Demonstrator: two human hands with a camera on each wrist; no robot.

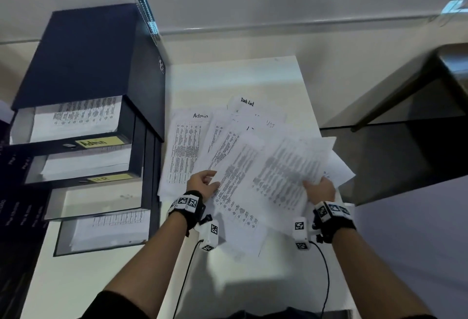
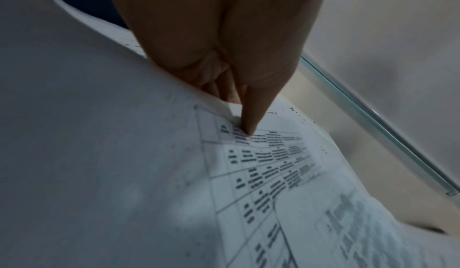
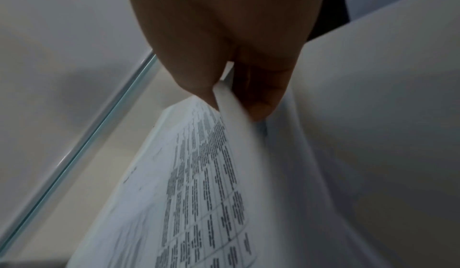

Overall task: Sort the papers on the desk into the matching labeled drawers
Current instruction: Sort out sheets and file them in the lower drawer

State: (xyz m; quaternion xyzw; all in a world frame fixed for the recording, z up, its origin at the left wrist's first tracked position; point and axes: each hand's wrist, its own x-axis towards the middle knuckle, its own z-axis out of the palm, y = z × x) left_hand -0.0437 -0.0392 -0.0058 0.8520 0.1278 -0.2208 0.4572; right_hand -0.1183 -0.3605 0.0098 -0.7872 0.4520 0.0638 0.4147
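Printed papers lie fanned over the white desk (image 1: pixel 229 283); one is headed "Admin" (image 1: pixel 184 146), another "Task List" (image 1: pixel 247 102). My left hand (image 1: pixel 203 183) pinches the near edge of a table-printed sheet (image 1: pixel 235 174); in the left wrist view the thumb (image 2: pixel 248 122) presses on that sheet (image 2: pixel 261 173) with fingers beneath. My right hand (image 1: pixel 319 188) grips a lifted bundle of sheets (image 1: pixel 291 166) at its right edge, thumb and fingers (image 3: pixel 259 103) clamping the stack (image 3: pixel 211 173). The dark drawer unit (image 1: pixel 86 60) stands to the left.
Several drawers stand pulled out, stepped toward me: the "Admin" drawer (image 1: pixel 76 121) and "HR" drawer (image 1: pixel 86 164) hold papers, as does the lowest (image 1: pixel 106 232). A dark glass table (image 1: pixel 392 156) adjoins the desk's right edge. Wrist-camera cables hang over the near desk.
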